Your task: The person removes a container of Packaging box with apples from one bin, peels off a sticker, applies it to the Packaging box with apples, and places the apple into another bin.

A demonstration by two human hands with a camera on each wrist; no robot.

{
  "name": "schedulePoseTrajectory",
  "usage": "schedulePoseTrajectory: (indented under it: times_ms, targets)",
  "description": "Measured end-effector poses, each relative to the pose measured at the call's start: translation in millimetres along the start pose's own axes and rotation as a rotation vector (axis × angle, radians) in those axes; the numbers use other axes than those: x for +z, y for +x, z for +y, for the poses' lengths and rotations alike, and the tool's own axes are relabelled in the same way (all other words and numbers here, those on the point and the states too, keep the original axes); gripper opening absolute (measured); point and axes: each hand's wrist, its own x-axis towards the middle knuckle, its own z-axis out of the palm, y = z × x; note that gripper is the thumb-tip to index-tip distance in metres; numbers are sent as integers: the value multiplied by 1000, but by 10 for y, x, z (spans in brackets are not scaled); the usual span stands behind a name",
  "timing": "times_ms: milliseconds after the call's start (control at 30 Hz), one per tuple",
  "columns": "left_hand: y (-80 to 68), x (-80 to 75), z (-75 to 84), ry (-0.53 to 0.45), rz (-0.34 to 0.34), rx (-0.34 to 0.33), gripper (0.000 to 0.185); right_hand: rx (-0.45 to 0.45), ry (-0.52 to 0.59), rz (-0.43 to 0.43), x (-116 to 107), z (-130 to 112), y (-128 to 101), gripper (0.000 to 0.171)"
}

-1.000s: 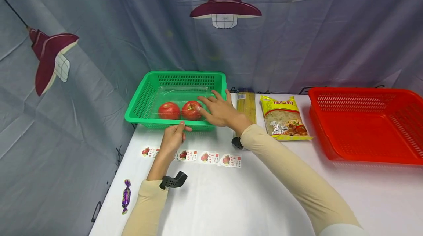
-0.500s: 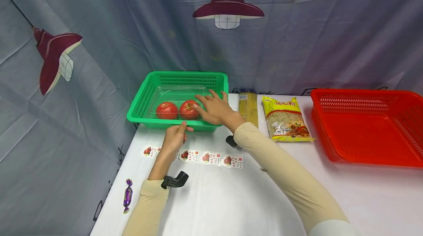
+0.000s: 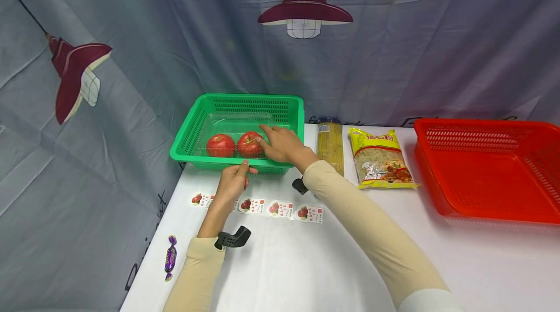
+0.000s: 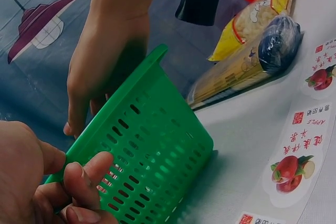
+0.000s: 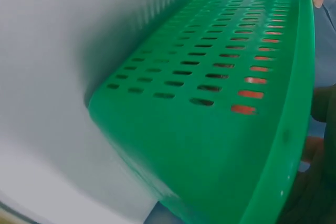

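Note:
A green slotted basket [image 3: 236, 99] stands at the back left of the white table. Inside it is a clear plastic box with two red apples [image 3: 220, 145], [image 3: 248, 144]. My left hand [image 3: 236, 176] pinches the basket's front rim between thumb and fingers; the left wrist view shows this grip [image 4: 58, 182] on the green wall [image 4: 157, 129]. My right hand [image 3: 282, 146] reaches into the basket and closes over the box's right end, thumb by the right apple and index finger stretched over the top. The right wrist view shows mostly the basket's outer wall [image 5: 210, 129].
A spaghetti pack [image 3: 330, 144] and a yellow pasta bag [image 3: 382, 156] lie right of the green basket. A red basket [image 3: 481, 125] stands at the far right. A strip of apple stickers [image 3: 280, 208] lies in front, and a purple candy [image 3: 170, 256] near the left edge.
My right hand has slid a little left and deeper over the apple box, and its spread fingers have drawn together. My left hand has kept its hold on the rim.

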Motion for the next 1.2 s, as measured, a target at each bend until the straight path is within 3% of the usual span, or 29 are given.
schedulePoseTrajectory:
  times_ms: [533, 867, 1200]
  targets:
    - [-2, 0, 1, 3, 8, 2, 46, 178, 180, 6, 69, -124, 133, 66]
    - [5, 5, -9, 0, 4, -2, 48, 258, 361, 45, 28, -201, 117, 63]
    - [-20, -3, 20, 17, 15, 1, 46, 276, 462, 70, 1, -244, 131, 60]
